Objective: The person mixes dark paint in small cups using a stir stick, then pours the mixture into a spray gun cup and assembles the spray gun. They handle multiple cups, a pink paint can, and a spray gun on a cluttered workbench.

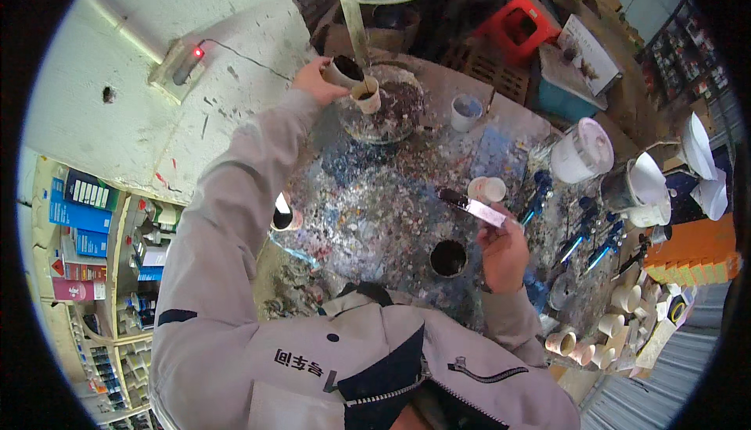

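My left hand point(313, 80) grips a paper cup point(338, 76) with dark contents, tilted over a smaller cup point(368, 102) on the paint-crusted plate of a scale point(352, 8) with a lit display. My right hand point(503, 252) is closed around a flat pale stick point(486, 213) whose far end is coated in dark paste. Just below that end sits a cup of dark material point(448, 258). A pale cup point(486, 189) stands beside the stick, and a small clear cup point(466, 113) is right of the scale.
The paint-spattered table point(352, 211) meets a white wall point(133, 47). A white bucket point(580, 152), several blue tools point(532, 203) and paper cups point(622, 299) line the right side. A red stool point(518, 27) and teal bin point(571, 86) stand beyond; shelves point(117, 274) are at left.
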A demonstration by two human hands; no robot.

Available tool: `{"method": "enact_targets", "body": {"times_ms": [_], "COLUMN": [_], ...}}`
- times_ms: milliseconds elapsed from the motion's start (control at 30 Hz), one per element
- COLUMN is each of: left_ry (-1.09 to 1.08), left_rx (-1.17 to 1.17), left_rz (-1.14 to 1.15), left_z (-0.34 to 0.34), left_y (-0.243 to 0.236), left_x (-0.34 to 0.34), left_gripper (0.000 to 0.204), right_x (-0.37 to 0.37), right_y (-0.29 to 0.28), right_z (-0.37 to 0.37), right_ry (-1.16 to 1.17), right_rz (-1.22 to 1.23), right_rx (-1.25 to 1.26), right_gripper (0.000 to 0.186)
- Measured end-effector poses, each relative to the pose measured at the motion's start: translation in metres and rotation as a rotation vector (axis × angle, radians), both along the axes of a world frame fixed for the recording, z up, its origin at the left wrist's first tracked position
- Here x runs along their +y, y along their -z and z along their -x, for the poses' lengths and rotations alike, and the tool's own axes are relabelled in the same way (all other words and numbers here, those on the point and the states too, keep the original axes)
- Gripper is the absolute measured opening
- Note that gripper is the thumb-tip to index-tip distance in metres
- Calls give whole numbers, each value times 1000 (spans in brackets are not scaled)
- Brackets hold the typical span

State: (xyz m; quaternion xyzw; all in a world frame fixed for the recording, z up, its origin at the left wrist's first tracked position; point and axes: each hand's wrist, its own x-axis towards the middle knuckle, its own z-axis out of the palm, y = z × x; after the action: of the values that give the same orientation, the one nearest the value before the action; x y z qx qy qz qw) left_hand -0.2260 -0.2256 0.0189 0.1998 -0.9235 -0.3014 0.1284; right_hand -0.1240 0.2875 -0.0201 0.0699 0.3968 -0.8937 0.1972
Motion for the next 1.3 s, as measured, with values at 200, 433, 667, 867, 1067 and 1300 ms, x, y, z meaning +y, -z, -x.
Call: {"method": "enact_targets", "body": {"times_ms": [200,433,667,867,1067,1300], "left_ry": [-30,-15,19,-7,6,-31], "left_rx": [43,0,32,9,70,82], "left_rz": [77,-106,-81,-16,14,48], "left_z": [-10,-15,-12,-15,-15,-18], "left_y": [-8,-13,-5,-8,-5,-2], "left_x": [7,9,7,11,12,12], "left_gripper": [110,110,95,98,102,104], "right_x": [-10,-27,-96,-190,-249,-260], "right_y": [-6,-5,-53,-85,-78,-76], "right_z": [1,12,75,145,180,191], "right_ry": [-93,-80,-36,-159,-113,-238], "right_rz": [-141,-122,-416,-810,-949,-1048], "right_rx": [29,58,497,893,1345,1363], "right_gripper": [40,35,27,27,25,27]}}
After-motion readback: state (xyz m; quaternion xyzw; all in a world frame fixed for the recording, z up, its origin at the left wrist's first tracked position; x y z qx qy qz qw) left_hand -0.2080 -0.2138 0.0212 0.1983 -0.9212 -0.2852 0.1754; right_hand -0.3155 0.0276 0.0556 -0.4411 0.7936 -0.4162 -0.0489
